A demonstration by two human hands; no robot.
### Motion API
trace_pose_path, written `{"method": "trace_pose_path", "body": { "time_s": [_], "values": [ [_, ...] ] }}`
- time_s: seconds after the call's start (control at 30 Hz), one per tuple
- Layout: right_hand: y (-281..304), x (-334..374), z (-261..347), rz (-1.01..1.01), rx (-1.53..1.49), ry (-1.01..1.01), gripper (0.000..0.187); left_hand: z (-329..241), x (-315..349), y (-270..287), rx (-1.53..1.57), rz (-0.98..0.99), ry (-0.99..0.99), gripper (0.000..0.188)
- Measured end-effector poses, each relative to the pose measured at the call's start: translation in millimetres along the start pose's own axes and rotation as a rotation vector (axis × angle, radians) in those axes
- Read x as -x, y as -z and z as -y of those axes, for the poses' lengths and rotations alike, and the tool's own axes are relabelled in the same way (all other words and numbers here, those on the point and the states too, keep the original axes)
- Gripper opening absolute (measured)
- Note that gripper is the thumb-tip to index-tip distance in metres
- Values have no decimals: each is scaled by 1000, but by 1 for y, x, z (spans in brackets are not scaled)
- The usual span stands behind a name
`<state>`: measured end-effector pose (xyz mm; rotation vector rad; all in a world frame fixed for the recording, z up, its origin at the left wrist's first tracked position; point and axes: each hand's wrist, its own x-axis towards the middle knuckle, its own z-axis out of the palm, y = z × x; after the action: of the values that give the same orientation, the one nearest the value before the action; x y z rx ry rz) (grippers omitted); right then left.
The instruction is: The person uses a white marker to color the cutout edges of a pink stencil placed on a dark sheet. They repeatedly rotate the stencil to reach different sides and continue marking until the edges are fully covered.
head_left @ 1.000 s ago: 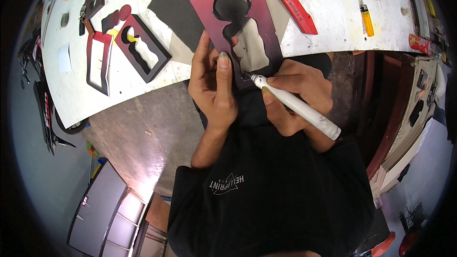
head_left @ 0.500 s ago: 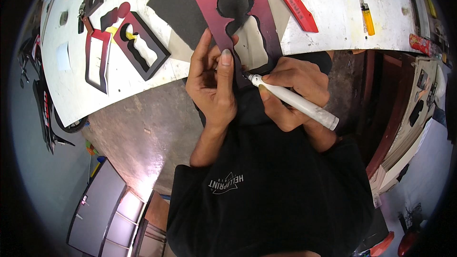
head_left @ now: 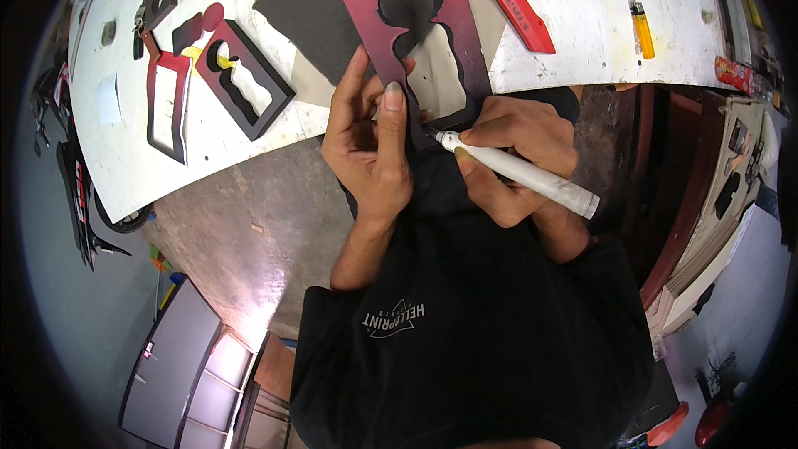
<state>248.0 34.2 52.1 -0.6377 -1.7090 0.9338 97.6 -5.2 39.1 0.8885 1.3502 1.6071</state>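
My left hand grips the lower left side of a flat red-to-dark panel, its thumb on the face and fingers behind. A rounded, figure-shaped opening is cut through the panel, which I hold tilted above the table's near edge. Between the thumb and fingers of my right hand is a white marker pen. The dark tip of that pen meets or nearly meets the panel's lower edge, below the opening; exact contact cannot be made out.
On the white table, several dark frames lie left, including one framed cutout and a red-black frame. Behind the panel is a dark grey sheet. Rightward lie a red-handled cutter and a yellow lighter.
The marker pen and my right hand have shifted very slightly right and down. The panel stays almost where it was in my left hand.
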Motion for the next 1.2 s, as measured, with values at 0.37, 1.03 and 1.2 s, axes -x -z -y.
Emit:
{"method": "trace_pose_path", "body": {
  "time_s": [0.37, 1.03, 1.2],
  "values": [
    [1, 0, -1, -8, -26, -8, 10, -1, -1, -3, -6, -21, 10, 44],
    [5, 5, -4, -74, 272, 132, 38, 5, -1, -1, 107, -26, 52, 45],
    [-4, 1, 6, 72, 535, 21, 37, 1, 2, 1, 135, 30, 150, 46]
  ]
}}
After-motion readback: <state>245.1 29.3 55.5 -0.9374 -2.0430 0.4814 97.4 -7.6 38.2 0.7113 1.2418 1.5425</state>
